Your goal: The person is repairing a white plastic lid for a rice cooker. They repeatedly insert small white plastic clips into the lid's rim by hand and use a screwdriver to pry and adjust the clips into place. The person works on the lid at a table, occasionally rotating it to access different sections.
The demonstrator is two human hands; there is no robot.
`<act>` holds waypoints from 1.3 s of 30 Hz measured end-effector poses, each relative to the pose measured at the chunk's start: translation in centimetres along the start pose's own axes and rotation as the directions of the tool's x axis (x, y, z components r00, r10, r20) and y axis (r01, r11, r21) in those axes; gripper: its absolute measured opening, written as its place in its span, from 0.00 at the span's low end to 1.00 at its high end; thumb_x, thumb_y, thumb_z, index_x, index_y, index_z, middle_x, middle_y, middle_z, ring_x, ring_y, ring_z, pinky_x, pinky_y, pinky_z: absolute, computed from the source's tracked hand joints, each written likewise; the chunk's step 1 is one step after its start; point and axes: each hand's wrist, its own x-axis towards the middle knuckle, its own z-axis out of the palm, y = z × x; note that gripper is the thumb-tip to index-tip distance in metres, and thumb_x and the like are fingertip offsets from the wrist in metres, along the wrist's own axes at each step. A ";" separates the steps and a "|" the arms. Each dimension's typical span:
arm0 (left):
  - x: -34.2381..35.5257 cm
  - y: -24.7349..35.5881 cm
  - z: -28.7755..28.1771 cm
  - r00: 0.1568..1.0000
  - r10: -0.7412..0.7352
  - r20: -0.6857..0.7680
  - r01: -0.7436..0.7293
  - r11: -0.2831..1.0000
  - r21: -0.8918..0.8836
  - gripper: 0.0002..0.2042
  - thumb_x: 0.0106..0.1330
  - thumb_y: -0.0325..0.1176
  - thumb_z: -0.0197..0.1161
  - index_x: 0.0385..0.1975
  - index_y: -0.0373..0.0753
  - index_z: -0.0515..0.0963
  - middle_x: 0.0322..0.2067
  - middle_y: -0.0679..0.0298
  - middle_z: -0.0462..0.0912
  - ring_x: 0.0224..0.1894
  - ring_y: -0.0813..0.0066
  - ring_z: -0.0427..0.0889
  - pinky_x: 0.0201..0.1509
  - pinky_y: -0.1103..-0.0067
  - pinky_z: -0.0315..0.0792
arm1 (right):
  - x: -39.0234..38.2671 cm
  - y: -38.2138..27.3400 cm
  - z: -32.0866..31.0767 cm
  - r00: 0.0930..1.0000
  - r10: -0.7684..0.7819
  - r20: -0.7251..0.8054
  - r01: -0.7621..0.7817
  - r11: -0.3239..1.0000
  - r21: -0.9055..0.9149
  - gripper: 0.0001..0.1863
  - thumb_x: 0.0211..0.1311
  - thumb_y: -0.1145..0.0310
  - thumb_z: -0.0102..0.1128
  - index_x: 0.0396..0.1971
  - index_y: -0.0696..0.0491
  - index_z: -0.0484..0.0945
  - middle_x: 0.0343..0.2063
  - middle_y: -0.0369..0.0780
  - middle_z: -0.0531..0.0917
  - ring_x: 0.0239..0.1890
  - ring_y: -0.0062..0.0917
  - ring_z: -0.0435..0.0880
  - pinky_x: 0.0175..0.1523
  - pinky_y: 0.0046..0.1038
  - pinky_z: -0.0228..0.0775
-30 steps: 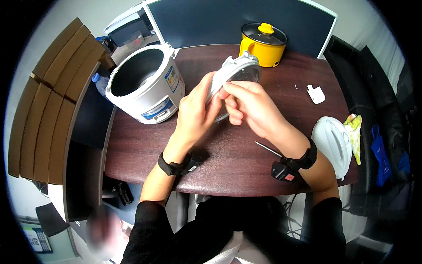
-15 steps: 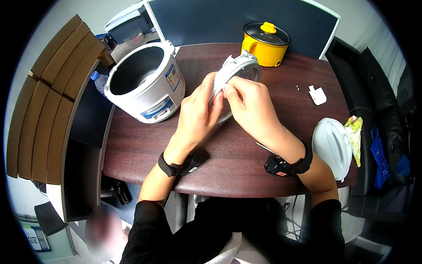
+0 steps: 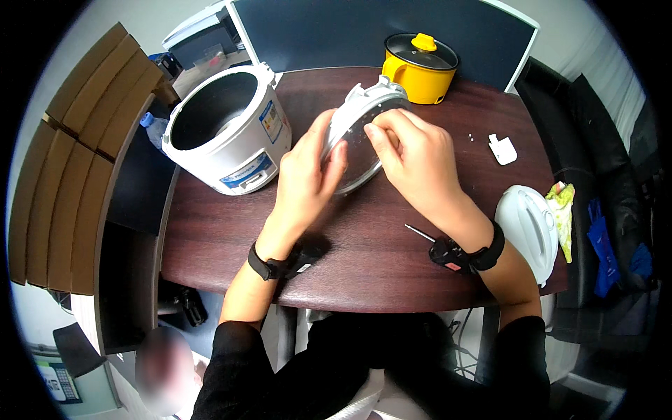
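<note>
lid (image 3: 357, 148) still off the cooker (image 3: 210, 165), over the desk (image 3: 343, 269) toward its far edge, your left hand (image 3: 305, 168) clamped on lid rim, right hand (image 3: 424, 155) by its inner face, grip unclear, pale cover (image 3: 521, 227) loose near right edge.

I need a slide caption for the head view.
Left hand holds a tilted round lid, right hand close to it.

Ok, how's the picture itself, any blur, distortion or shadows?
Head view: fisheye distortion bends the cardboard boxes; the corners go black; an oval patch at lower left is heavily blurred; a shadow darkens the tabletop beside the left wrist; the left hand looks fairly sharp.
</note>
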 end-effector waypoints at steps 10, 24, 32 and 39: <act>-0.8 -1.6 -0.5 0.988 -0.135 -0.080 0.126 0.986 -0.108 0.20 0.69 0.28 0.62 0.59 0.32 0.71 0.36 0.60 0.83 0.33 0.80 0.81 0.37 0.81 0.76 | -0.4 7.8 -3.2 0.939 0.325 0.116 -0.306 0.939 -0.154 0.16 0.61 0.60 0.67 0.40 0.56 0.79 0.28 0.39 0.81 0.24 0.27 0.81 0.33 0.31 0.74; -1.1 -3.6 -0.6 0.955 -0.295 0.021 0.248 0.760 -0.601 0.20 0.68 0.32 0.65 0.56 0.32 0.69 0.44 0.62 0.79 0.45 0.81 0.77 0.48 0.83 0.71 | -0.3 9.1 -2.3 0.806 0.416 0.421 -0.571 0.734 0.367 0.17 0.67 0.61 0.63 0.46 0.60 0.79 0.35 0.37 0.86 0.22 0.12 0.76 0.27 0.18 0.70; -1.0 -3.6 -0.3 0.933 -0.356 0.053 0.339 0.821 -0.460 0.14 0.66 0.33 0.69 0.46 0.34 0.75 0.33 0.68 0.82 0.36 0.85 0.78 0.40 0.86 0.70 | 0.6 7.0 -3.8 0.865 0.254 0.433 -0.366 0.910 0.198 0.16 0.63 0.65 0.67 0.46 0.60 0.78 0.38 0.42 0.88 0.36 0.22 0.87 0.42 0.24 0.75; -1.2 -3.7 -0.2 0.935 -0.351 0.048 0.335 0.830 -0.447 0.12 0.67 0.33 0.68 0.44 0.36 0.75 0.30 0.73 0.78 0.32 0.88 0.73 0.35 0.88 0.67 | 0.8 11.8 -7.1 0.797 0.402 0.452 -0.485 0.870 0.082 0.14 0.63 0.65 0.65 0.42 0.60 0.79 0.25 0.36 0.83 0.20 0.16 0.79 0.27 0.20 0.71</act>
